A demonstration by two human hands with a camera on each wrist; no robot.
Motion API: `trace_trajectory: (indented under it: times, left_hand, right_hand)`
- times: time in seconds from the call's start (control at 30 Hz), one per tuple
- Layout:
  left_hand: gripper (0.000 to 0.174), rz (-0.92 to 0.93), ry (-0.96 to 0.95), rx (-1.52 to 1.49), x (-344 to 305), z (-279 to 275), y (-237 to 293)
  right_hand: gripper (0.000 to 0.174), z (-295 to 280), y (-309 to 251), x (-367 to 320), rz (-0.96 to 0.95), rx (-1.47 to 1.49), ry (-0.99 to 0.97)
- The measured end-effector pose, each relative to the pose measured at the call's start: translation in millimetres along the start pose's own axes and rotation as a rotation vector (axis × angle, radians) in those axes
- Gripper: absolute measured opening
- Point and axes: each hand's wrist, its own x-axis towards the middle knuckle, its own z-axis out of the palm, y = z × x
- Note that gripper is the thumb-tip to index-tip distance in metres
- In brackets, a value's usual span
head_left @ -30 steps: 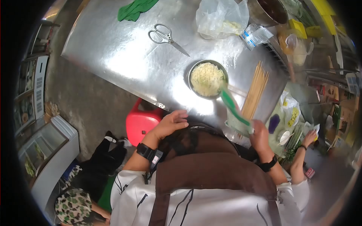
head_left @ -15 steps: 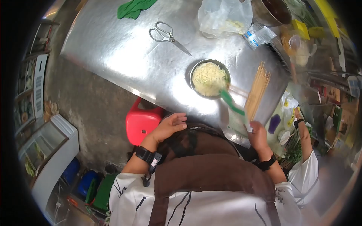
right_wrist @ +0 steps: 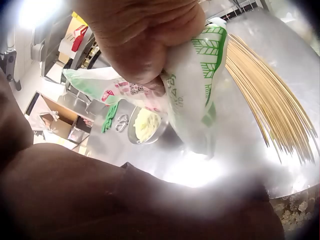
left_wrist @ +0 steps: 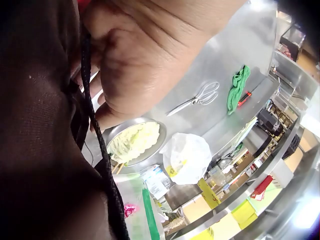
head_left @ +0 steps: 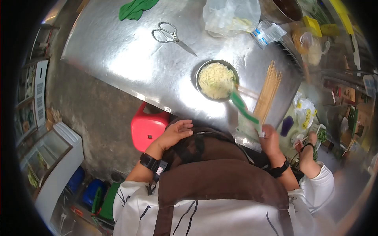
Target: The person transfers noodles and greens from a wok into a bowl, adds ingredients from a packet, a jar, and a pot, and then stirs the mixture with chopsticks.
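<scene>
The right hand (head_left: 270, 140) grips a printed white and green plastic bag (head_left: 245, 111); the right wrist view shows the bag (right_wrist: 192, 95) bunched under the curled fingers. Beyond the bag, a round metal bowl (head_left: 198, 87) holds pale shredded food (head_left: 215, 80). My left hand (head_left: 176, 133) hangs at the table's near edge in front of the apron, fingers loosely bent and holding nothing. In the left wrist view the left hand (left_wrist: 145, 55) covers part of the scene, with the bowl (left_wrist: 159, 146) past its fingertips.
On the metal table (head_left: 130, 74) lie scissors (head_left: 174, 38), a green cloth (head_left: 138, 8), wooden skewers (head_left: 268, 94), a clear plastic bag (head_left: 230, 17) and a small packet (head_left: 269, 33). A red stool (head_left: 149, 129) stands left of me. Another person's arm (head_left: 309, 159) reaches in at right.
My hands stay nearly in place, the right one still gripping the bag. At right, the other person's arm has shifted and bent. The person in the camouflage cap at lower left has gone from view.
</scene>
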Motion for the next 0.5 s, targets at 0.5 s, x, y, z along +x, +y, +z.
trace_trajectory:
  times: [0.5]
  left_hand:
    - [0.047,0.092,0.106,0.235,20,-6,29]
  right_hand:
    - [0.018,-41,13,2,-0.343,0.235,0.369]
